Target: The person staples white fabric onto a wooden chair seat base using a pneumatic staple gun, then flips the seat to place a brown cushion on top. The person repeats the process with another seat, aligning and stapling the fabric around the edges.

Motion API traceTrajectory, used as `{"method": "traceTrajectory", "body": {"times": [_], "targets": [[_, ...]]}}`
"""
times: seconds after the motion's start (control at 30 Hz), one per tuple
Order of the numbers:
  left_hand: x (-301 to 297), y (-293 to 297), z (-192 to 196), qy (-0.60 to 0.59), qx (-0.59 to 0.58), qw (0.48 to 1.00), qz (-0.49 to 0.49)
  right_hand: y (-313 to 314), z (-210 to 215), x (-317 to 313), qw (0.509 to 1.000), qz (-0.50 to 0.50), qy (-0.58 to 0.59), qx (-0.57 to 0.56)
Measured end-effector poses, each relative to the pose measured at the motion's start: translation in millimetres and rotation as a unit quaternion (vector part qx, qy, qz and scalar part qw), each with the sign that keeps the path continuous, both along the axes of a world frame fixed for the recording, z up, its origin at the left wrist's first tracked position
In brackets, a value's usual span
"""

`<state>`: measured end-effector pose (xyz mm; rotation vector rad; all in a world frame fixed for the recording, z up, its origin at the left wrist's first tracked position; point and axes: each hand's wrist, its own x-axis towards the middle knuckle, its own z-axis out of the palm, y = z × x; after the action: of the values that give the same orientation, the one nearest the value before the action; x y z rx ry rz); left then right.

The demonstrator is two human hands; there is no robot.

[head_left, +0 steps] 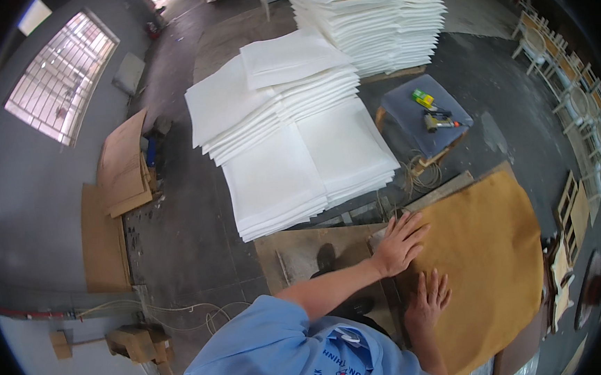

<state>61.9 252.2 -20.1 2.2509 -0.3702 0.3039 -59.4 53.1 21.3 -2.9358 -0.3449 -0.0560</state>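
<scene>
A large tan-brown sheet of material (487, 265), fabric or leather by its look, is spread over a work surface at the right. My left hand (398, 243) lies flat on its near left edge, fingers stretched out toward the sheet's middle. Lower down, my right hand (428, 305) also rests on the sheet, palm down with the fingers apart. Neither hand grips anything. Most of the surface under the sheet is hidden.
White foam sheets (278, 168) are piled ahead, with a taller stack (373, 29) behind. A blue padded stool (426, 133) holds a stapler-like tool (439, 122) and a small green-yellow box (422, 98). An air hose (421, 172) coils beside it. Chair frames (572, 92) line the right.
</scene>
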Motion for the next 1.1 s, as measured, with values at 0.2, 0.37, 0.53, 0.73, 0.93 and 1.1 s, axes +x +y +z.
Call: {"method": "traceTrajectory", "body": {"times": [0.2, 0.37, 0.53, 0.73, 0.93, 1.1], "targets": [[-34, 96, -56, 0.093, -0.021, 0.993, 0.075, -1, -5, -3, 0.998, 0.009, -0.007, -0.066], [-27, 217, -152, 0.260, -0.022, 0.956, 0.132, -6, -12, -11, 0.987, 0.018, 0.050, -0.151], [14, 342, -285, 0.463, 0.168, 0.843, 0.215, 19, 0, -20, 0.982, -0.069, 0.103, -0.142], [90, 411, -431, 0.521, 0.257, 0.765, 0.278, 54, 21, -12, 0.931, -0.173, 0.168, -0.273], [106, 509, -506, 0.391, 0.227, 0.840, 0.301, 72, -16, 15, 0.934, -0.191, 0.161, -0.254], [130, 570, -484, 0.244, -0.193, 0.825, 0.471, 90, 3, 17, 0.921, -0.206, 0.161, -0.288]]}}
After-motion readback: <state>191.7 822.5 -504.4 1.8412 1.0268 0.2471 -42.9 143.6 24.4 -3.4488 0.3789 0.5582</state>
